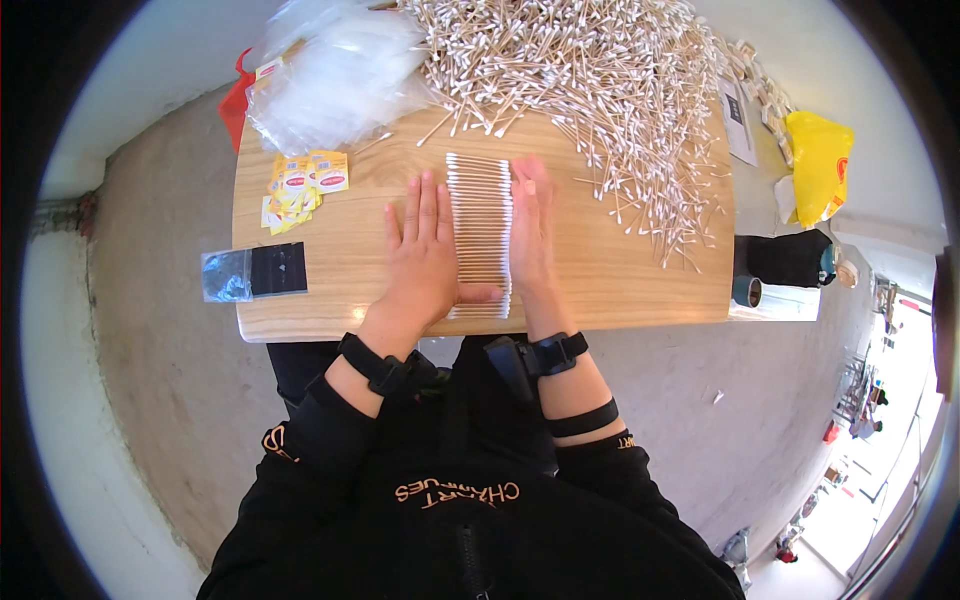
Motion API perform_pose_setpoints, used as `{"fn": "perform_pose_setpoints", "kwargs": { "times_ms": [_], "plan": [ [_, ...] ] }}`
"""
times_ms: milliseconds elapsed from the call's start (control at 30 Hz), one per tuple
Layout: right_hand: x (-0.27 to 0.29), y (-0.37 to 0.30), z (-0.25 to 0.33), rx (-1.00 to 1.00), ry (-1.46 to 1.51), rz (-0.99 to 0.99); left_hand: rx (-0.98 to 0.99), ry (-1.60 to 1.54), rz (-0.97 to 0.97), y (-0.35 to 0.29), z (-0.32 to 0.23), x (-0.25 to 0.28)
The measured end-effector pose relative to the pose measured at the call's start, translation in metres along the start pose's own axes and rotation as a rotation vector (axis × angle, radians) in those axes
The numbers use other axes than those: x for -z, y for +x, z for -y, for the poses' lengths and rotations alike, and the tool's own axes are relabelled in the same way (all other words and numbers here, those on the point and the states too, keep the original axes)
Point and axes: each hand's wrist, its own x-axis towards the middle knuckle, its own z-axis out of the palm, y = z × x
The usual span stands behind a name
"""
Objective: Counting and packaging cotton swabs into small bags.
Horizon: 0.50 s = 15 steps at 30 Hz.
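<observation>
A long row of cotton swabs lies side by side on the wooden table in front of me, their wooden sticks running left to right. My left hand rests flat along the left ends of the row. Its fingers are stretched out, and its thumb reaches across the near swabs. Along the right ends my right hand stands on its edge with fingers extended. Both palms border the row, and neither hand is closed around anything. Black straps circle both wrists.
A large heap of loose cotton swabs covers the table's far right. Clear plastic bags pile up at the far left, near yellow-and-white labels. A black-and-clear packet overhangs the left edge. Beyond the right edge sits a yellow bag.
</observation>
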Motion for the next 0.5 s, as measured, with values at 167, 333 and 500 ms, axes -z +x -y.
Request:
{"fn": "perform_pose_setpoints", "kwargs": {
  "times_ms": [167,333,500],
  "plan": [
    [0.009,0.004,-0.015,0.037,0.121,-0.067,0.005,-0.029,-0.028,0.002,0.007,0.003],
    [-0.003,0.001,-0.008,0.075,0.007,-0.013,-0.049,0.022,-0.033,0.008,0.008,0.001],
    [0.007,0.004,-0.009,0.082,0.053,-0.062,-0.023,-0.008,-0.060,0.011,0.009,0.005]
  ]
}}
